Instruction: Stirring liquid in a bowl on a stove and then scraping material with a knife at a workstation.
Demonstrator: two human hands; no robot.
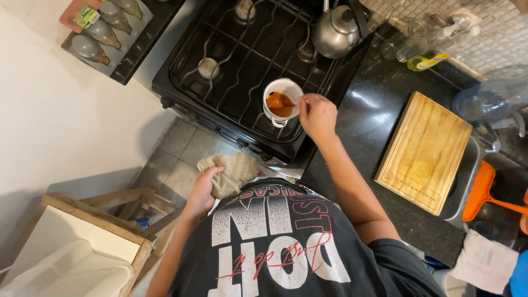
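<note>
Pot (281, 102) sits on stove (220, 82); right hand (317, 114) pinches spoon (stirring grip), left hand (204, 190) clamps cloth (231, 171) near.

A small white enamel pot (282, 100) is set on the black gas stove (242, 60) at frame centre, with the steel kettle (335, 33) behind it toward the upper right. A pale wooden cutting board (423, 151) is laid on the dark stone counter (363, 126) at right. A beige crumpled cloth (231, 173) is held below the stove.

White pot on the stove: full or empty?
Partly full: the white pot holds orange-brown liquid below its rim, with the right hand at its edge.
</note>
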